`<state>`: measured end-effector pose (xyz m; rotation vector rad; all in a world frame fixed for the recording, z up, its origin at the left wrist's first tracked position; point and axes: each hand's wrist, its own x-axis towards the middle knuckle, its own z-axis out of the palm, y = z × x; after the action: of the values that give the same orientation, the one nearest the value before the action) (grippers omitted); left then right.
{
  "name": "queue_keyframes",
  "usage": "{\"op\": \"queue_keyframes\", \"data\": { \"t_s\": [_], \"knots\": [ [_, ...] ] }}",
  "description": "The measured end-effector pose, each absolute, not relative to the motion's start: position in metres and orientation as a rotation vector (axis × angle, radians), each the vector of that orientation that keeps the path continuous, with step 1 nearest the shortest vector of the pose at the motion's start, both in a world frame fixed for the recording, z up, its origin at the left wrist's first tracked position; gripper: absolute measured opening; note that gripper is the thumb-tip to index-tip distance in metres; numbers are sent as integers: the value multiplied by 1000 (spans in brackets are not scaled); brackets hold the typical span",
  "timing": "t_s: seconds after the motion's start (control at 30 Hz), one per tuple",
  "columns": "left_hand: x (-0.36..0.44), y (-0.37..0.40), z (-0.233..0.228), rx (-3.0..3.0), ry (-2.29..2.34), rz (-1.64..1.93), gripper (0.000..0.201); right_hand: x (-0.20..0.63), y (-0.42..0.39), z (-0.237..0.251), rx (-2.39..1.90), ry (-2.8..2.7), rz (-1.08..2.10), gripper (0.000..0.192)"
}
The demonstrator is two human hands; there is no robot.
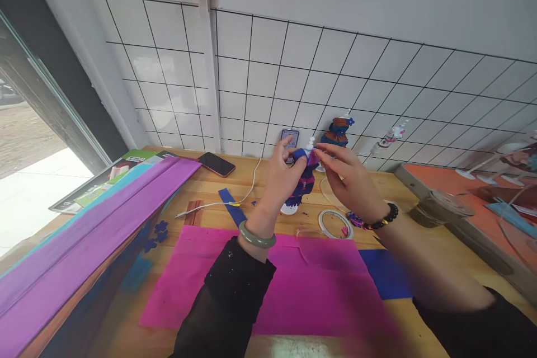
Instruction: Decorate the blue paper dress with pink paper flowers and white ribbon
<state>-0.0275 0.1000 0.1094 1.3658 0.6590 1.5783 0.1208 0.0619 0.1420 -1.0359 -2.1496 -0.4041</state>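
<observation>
Both hands are working at the top of a small paper doll [302,182], which is standing on a white base on the tabletop [218,184], toward the tiled wall. The left hand [280,173] is pinching the doll's upper part between thumb and fingers, holding a bit of blue paper near its white head. The right hand [348,179] is reaching in from the other side, its fingertips [321,151] closing on what looks like a purple piece at the same spot. So both hands are grasping, not released.

The step in hand appears to be dressing the doll: fitting or pressing a paper piece around the neck and shoulders. The next move probably calls for a light, steady pinch, keeping the doll upright on its base while the paper is being smoothed down, since the figure looks light and easy to tip.

Just in front of the doll, a roll of tape [335,222] is lying flat, and nearer the person a magenta paper sheet [268,285] is spreading out, with a blue sheet [386,274] beside it. Left of the doll, a white cable [247,190] is trailing, and beyond it a phone [216,164] is lying face down. Behind the doll, a second phone [290,140] is leaning against the wall, and a finished doll [337,133] is standing just to the right. Far left of the doll, long purple paper rolls [84,246] are lying along the edge.
</observation>
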Motion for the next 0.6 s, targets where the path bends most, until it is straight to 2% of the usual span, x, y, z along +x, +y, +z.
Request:
{"op": "queue_keyframes", "data": {
  "t_s": [0.6],
  "knots": [
    [-31, 103, 108, 1384, 682, 1598, 46, 116, 63, 124, -1261, -2173, -840, 48]
  ]
}}
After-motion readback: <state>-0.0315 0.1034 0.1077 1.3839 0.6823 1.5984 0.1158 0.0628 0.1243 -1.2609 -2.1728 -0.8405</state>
